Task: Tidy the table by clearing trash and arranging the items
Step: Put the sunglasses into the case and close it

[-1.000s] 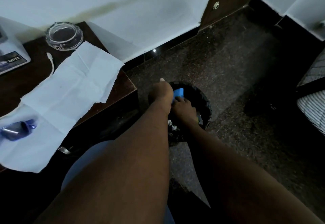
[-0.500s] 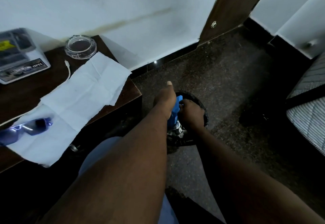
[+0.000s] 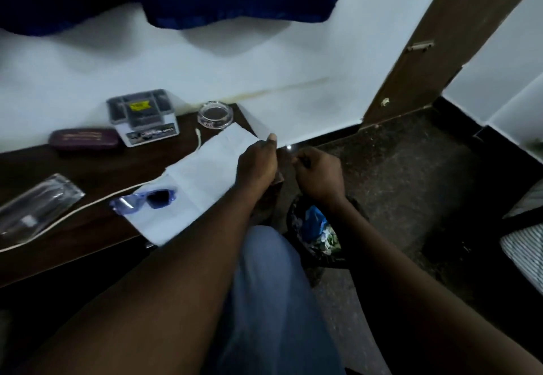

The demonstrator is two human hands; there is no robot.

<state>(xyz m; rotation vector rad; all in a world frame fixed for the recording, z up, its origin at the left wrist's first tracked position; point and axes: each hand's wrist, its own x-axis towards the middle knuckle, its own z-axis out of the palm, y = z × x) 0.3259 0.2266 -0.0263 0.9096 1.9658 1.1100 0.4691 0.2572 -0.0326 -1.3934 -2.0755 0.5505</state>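
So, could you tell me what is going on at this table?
A person is tidying a dark wooden table. Trash, including a blue wrapper, already lies in the black bin on the floor beside it. The left hand is at the edge of the white paper, though a grip cannot be confirmed; the right hand has its fingers curled with nothing visible in it. Blue sunglasses lie on the paper.

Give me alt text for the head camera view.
A person's left hand and right hand hover by a dark table, above a floor bin of trash. Paper, sunglasses and an ashtray sit on the table.
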